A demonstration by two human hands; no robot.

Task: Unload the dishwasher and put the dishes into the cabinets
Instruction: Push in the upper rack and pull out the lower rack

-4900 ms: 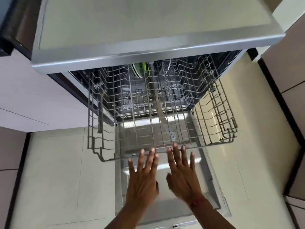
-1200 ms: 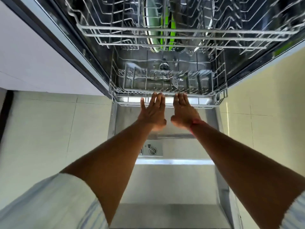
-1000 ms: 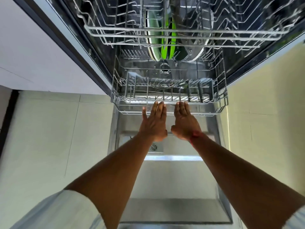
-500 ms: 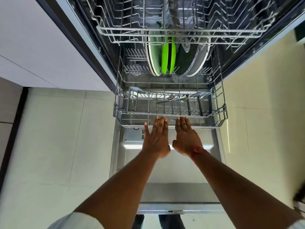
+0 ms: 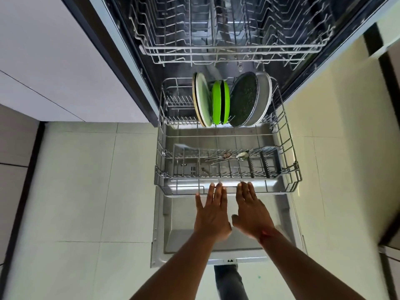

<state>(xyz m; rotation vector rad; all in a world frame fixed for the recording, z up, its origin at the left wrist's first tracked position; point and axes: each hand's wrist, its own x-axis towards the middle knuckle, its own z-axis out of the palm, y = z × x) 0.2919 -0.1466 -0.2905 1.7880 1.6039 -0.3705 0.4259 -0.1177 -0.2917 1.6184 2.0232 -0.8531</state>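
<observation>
The dishwasher's lower rack [image 5: 289, 148] is pulled out over the open door [image 5: 179, 241]. At its back stand a pale green plate [image 5: 203, 100], two bright green plates [image 5: 219, 102], a dark speckled plate [image 5: 243, 100] and a grey dish [image 5: 263, 96], all on edge. A spoon [image 5: 242, 156] and other cutlery lie in the front section. My left hand [image 5: 213, 213] and my right hand [image 5: 252, 215] lie side by side, their fingertips hooked on the rack's front rail.
The upper rack [image 5: 216, 48] sits above, pushed in and holding nothing I can see. White cabinet fronts [image 5: 54, 61] stand on the left and dark-edged cabinets [image 5: 389, 191] on the right. Pale floor tiles [image 5: 86, 191] flank the door. My leg [image 5: 229, 280] is below the door's edge.
The upper rack went back in. Both hands then drew the lower rack out towards me, so the plates now stand clear of the tub.
</observation>
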